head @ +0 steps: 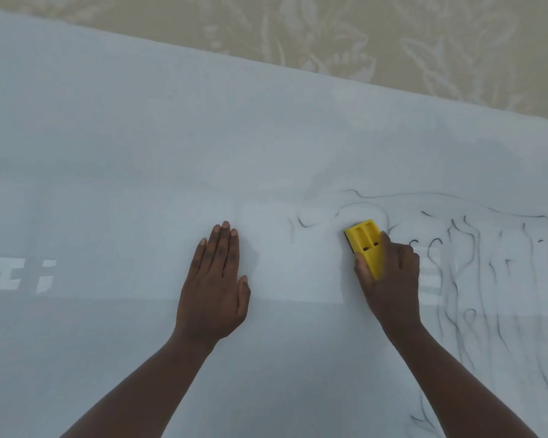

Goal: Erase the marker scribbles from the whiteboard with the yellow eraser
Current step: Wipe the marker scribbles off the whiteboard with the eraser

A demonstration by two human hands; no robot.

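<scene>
White board (140, 137) fills most of my view, its edges cut off. Black scribbles (475, 267) run off right, partly hidden by my right hand (389, 273) gripping the eraser (366, 241). My left hand (214, 289) lies flat, released.

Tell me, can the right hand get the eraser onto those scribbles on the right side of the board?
Probably yes: the right hand holds the yellow eraser on the whiteboard, and the scribbles lie beside it with nothing between.

Yellow eraser (365, 245) flat on white whiteboard (140, 137), thin black scribbles (475, 267) at its right
</scene>
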